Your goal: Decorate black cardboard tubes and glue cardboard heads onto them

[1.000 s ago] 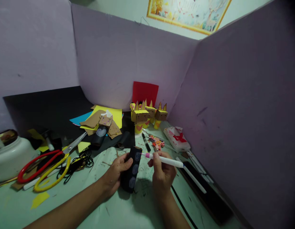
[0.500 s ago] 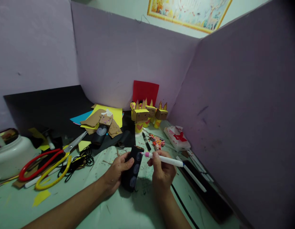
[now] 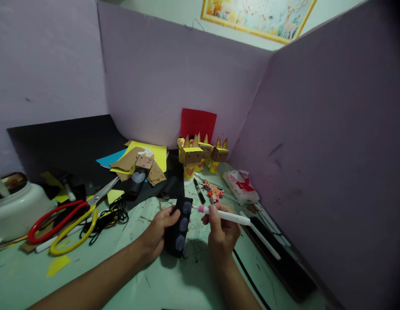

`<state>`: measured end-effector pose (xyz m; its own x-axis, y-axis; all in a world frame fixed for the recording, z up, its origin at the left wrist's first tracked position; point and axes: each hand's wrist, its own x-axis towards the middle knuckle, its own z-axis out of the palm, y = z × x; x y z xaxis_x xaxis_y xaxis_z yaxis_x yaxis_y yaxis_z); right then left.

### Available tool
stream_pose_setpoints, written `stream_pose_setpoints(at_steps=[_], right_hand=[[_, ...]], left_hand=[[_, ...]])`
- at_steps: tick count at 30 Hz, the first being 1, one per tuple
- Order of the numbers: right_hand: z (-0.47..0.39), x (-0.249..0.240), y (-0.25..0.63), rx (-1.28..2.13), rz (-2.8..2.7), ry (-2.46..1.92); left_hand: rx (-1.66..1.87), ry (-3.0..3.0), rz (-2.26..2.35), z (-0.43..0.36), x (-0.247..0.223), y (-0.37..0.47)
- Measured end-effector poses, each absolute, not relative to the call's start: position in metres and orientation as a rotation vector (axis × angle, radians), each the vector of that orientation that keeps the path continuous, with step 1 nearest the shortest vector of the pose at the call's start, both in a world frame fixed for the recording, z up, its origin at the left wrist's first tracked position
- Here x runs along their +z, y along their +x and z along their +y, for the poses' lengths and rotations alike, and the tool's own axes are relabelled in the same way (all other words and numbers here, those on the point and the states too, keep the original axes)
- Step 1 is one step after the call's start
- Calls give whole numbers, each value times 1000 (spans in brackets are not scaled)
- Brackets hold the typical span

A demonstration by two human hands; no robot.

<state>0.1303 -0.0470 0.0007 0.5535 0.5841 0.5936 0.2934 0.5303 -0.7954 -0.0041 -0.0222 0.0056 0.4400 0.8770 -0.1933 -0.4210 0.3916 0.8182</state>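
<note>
A black paper roll (image 3: pixel 179 228) with a column of pale round marks is upright and slightly tilted in my left hand (image 3: pixel 159 230), whose thumb presses on its front. My right hand (image 3: pixel 221 234) is closed round a white marker (image 3: pixel 230 217). The marker's pink end points left, a small distance from the roll's upper right edge. Behind them a black pen (image 3: pixel 199 191) lies on the light green cloth (image 3: pixel 148 282), beside a red and white patterned piece (image 3: pixel 214 192).
Scissors (image 3: pixel 90 207), black cord (image 3: pixel 114 215) and a white pot (image 3: pixel 32 211) are at left. Yellow paper (image 3: pixel 159 157) and a box-headed figure (image 3: pixel 144 162) lie behind. Horned figures (image 3: pixel 191 157) stand at the back; a tissue pack (image 3: pixel 241 186) and dark tray (image 3: pixel 283 262) are right.
The marker's pink end has moved slightly right, off the roll. My left hand has turned the roll a little, so its pale marks face me more.
</note>
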Motion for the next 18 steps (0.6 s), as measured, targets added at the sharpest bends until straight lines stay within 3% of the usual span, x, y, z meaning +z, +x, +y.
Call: stream_pose_setpoints(at_steps=[18], right_hand=[[-48,0,129,207,-1095,-1065]], left_hand=[[920,807,687,-24,7,-4]])
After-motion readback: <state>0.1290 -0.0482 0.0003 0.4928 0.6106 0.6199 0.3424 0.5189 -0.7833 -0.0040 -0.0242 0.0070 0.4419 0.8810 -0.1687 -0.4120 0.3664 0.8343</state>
